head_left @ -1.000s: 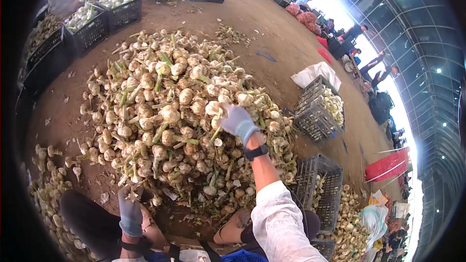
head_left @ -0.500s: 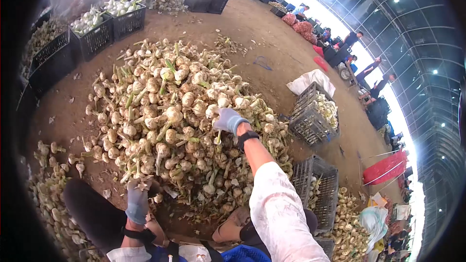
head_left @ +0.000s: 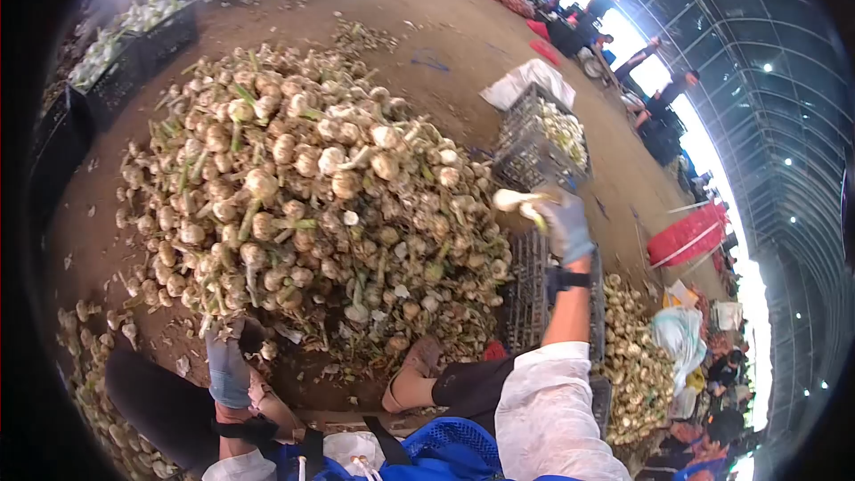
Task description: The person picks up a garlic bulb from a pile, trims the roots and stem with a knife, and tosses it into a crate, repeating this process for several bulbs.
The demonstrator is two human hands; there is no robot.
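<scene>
A big pile of garlic bulbs (head_left: 294, 178) with stalks lies on the ground in front of me. My right hand (head_left: 563, 224), in a grey glove, is closed around pale garlic (head_left: 512, 201) with its stem and is raised at the pile's right side. Below that hand stands a black plastic crate (head_left: 529, 289), partly covered by my forearm. My left hand (head_left: 229, 370), also gloved, is low at the pile's near left edge beside my knee. Its fingers are partly hidden and blurred, so I cannot see whether it holds anything.
Another black crate (head_left: 543, 138) of garlic stands farther right, near a white sack (head_left: 530, 82). More garlic bulbs (head_left: 637, 365) lie at right, beside plastic bags (head_left: 681, 338). Crates of pale bulbs (head_left: 116, 44) line the far left. Several people (head_left: 668, 98) are in the distance.
My right hand has moved from the pile to the right, above the near crate, and now carries garlic. My left hand stays at the near edge. The view has shifted somewhat.
</scene>
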